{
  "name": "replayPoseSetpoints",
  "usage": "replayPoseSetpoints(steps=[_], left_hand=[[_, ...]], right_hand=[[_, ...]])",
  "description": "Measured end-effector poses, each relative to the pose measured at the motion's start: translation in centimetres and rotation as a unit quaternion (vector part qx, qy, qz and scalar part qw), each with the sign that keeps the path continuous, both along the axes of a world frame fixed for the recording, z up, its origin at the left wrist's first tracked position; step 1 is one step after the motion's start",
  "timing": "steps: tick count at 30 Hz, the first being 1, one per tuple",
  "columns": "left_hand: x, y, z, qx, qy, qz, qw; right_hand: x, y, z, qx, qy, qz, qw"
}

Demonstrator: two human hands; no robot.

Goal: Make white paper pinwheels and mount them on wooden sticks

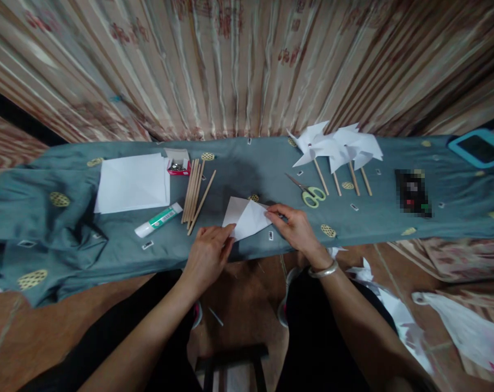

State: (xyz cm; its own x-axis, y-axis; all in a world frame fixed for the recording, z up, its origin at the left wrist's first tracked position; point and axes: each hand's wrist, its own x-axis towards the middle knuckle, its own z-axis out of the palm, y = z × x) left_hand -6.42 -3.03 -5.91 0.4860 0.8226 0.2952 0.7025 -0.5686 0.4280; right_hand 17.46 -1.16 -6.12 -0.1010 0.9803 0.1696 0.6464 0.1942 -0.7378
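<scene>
A white sheet of paper (250, 219), partly folded over, lies at the front of the cloth-covered table between my hands. My left hand (211, 251) grips its near left edge between thumb and fingers. At its right corner, my right hand (292, 224), with a bangle on the wrist, pinches the paper. To the left are several wooden sticks (194, 190) and a glue tube (159, 220) with a green label. Green-handled scissors (310, 194) lie partly spread beyond my right hand. Several white paper pinwheels (340, 148) on sticks rest at the back right.
A stack of white paper (132, 182) lies on the left beside a small red box (178, 163) of metal pieces. On the right are a blurred dark item (412, 191) and a blue-framed tablet (481, 148). Paper scraps (397, 310) and a plastic bag (467, 326) lie below.
</scene>
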Motion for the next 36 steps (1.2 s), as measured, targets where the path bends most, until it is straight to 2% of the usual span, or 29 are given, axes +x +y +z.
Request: replayPoseSetpoints(steps=[7,10,15,19,24,27,30,36], left_hand=[[-0.7,0.3,-0.5,-0.055,-0.028,0.033,0.998],[-1.1,0.5,-0.6,-0.055,-0.038,0.028,0.997],[-1.5,0.9,-0.2,0.045,-0.016,-0.015,0.999],[-1.1,1.1,0.4,0.098,-0.002,-0.044,0.994],[-0.7,1.3,0.3,0.029,-0.002,-0.071,0.997],[-0.9,1.5,0.0,-0.019,-0.003,-0.075,0.997],[-1.1,1.6,-0.1,-0.045,-0.013,-0.057,0.997],[-1.1,1.7,-0.3,-0.074,-0.041,-0.015,0.996]], right_hand=[[-0.3,1.0,0.2,-0.030,0.002,0.003,1.000],[0.3,1.2,0.2,-0.057,0.021,0.014,0.998],[1.4,0.8,0.1,-0.046,0.081,0.077,0.993],[1.8,-0.7,1.0,-0.001,0.035,0.056,0.998],[2.3,-2.5,1.4,0.028,-0.057,0.073,0.995],[2.3,-2.7,1.1,0.006,-0.051,0.081,0.995],[2.0,-2.4,0.8,-0.011,-0.035,0.053,0.998],[0.9,-0.9,0.4,0.002,-0.020,0.014,1.000]])
